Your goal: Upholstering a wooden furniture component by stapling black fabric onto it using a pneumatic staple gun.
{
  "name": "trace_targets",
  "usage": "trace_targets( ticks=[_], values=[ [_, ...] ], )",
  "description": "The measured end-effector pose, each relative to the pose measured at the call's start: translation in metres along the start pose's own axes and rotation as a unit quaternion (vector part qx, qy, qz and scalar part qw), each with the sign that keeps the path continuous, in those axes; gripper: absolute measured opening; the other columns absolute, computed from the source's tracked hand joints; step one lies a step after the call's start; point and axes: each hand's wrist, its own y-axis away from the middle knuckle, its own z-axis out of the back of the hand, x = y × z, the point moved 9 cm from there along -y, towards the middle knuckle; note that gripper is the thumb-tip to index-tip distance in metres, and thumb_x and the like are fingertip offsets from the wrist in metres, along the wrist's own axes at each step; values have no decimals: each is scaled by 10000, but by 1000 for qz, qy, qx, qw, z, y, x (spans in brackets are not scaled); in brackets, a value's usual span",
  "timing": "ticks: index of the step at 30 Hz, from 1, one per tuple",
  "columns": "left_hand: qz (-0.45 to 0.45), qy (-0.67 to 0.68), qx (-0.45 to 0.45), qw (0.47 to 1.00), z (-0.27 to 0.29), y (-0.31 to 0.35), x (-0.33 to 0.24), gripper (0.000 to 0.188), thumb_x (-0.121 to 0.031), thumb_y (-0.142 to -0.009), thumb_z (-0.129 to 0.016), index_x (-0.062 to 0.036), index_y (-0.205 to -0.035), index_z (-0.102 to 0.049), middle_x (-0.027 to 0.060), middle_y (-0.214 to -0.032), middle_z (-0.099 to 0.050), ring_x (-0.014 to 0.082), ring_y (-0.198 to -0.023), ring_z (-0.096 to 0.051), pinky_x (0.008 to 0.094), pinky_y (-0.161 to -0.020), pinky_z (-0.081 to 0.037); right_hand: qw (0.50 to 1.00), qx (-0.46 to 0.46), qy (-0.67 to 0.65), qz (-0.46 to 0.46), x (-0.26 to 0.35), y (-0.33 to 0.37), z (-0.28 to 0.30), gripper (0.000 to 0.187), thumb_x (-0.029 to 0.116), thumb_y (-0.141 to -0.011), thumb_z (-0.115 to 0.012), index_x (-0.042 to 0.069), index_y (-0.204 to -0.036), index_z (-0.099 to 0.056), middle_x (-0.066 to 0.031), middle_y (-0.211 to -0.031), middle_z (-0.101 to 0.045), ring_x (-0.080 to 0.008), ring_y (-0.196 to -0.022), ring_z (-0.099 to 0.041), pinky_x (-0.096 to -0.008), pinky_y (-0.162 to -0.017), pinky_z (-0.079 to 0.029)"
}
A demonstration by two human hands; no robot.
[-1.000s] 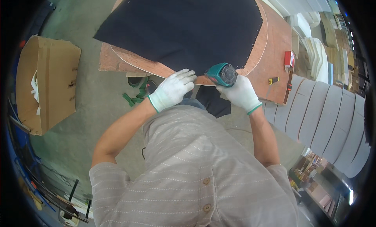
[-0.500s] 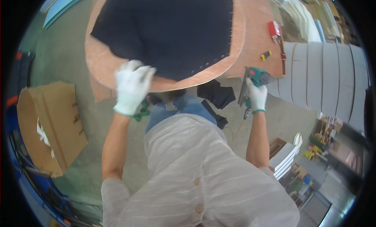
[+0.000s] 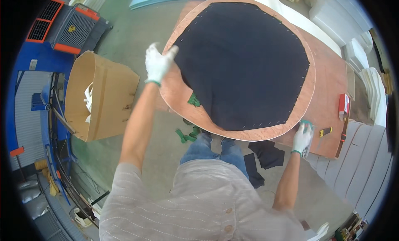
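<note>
A black cloth (image 3: 241, 66) lies over an oval plywood board (image 3: 305, 81), with staples along much of its edge. My left hand (image 3: 158, 64), in a white knitted glove, is at the board's left rim, thumb spread from the fingers and close to the cloth's edge. Nothing shows in its grasp. At the board's front right, my gloved right hand (image 3: 302, 139) is closed on a teal staple gun (image 3: 308, 131), mostly covered by the hand. A green scrap (image 3: 193, 100) sits on the bare wood beside the cloth's loose-looking left front edge.
The plywood table (image 3: 328, 75) carries a yellow-black knife (image 3: 326, 132) and a red box (image 3: 343, 104). A cardboard box (image 3: 112, 95) stands at the left. Black cloth scraps (image 3: 268, 153) and green strips (image 3: 188, 135) lie on the floor. Grey padded rolls (image 3: 353, 153) flank the right side.
The view has shifted, showing more of the board. My left hand has moved from the front left up along the left rim, its fingers opening. My right hand keeps the staple gun beside the board.
</note>
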Motion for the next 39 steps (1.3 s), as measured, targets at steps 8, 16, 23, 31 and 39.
trace_targets(
  ticks=[8,16,23,31,39],
  values=[
    [111,189,255,942,-102,-60,92,685,-488,-959,-727,108,-1292,-674,159,-1198,-750,204,-1108,-675,333,-995,-501,795,109,-545,-244,124,5,-46,816,613,-1065,-515,-16,-1577,-422,-133,-1549,-514,-243,-1421,-492,-377,-1198,-397],
    [164,253,221,927,-78,-17,101,631,-439,-961,-746,116,-1254,-682,130,-1148,-744,163,-1038,-646,319,-952,-497,685,287,-637,-207,142,-51,-64,726,545,-1057,-561,27,-1555,-465,-141,-1455,-607,-272,-1293,-632,-413,-1087,-536],
    [304,215,230,899,-36,48,78,767,-495,-969,-716,86,-1443,-557,204,-1459,-598,278,-1320,-563,375,-1107,-433,845,254,-469,-43,171,-192,-110,693,432,-1078,-586,-48,-1558,-446,-135,-1564,-520,-220,-1429,-510,-367,-1222,-387],
    [-135,91,148,976,3,37,-72,996,-442,-840,-852,18,-1590,-383,249,-1600,-461,384,-1481,-455,432,-1225,-370,982,-35,-157,100,227,-146,0,700,470,-1034,-608,-52,-1493,-528,-260,-1519,-551,-363,-1449,-500,-416,-1208,-373],
    [-494,-97,368,782,-81,95,-127,1011,-453,-732,-864,-155,-1594,-428,158,-1602,-464,376,-1518,-385,671,-1253,-199,945,113,-288,103,254,86,25,496,161,-931,-790,-39,-1362,-646,-179,-1378,-674,-273,-1315,-616,-396,-1134,-460]
  ],
)
